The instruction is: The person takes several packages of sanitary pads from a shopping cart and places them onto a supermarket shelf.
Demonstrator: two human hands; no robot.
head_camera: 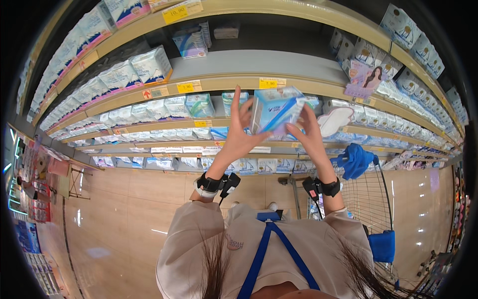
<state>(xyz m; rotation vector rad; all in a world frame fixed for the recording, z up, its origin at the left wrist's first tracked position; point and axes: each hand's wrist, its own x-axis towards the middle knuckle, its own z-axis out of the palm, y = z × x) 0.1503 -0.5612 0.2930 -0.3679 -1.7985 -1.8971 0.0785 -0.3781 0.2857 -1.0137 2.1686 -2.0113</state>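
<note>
A blue and purple packet of sanitary pads [277, 110] is held up in front of the store shelves, tilted and slightly blurred. My left hand [242, 129] is at its left side, with the thumb along the lower edge and the index finger pointing up, off the packet. On the right side, my right hand [307, 129] grips it with thumb and fingers. Behind the packet runs a shelf edge with yellow price tags [268, 83]. A similar blue and purple packet [190, 42] stands on the upper shelf.
Rows of packets [119, 74] line the shelves on the left, more [403, 84] on the right. A pad-shaped display sign [335, 121] sticks out beside my right hand. A wire shopping cart [364, 198] with blue cloth [353, 160] stands at my right. A folding table [73, 181] is far left.
</note>
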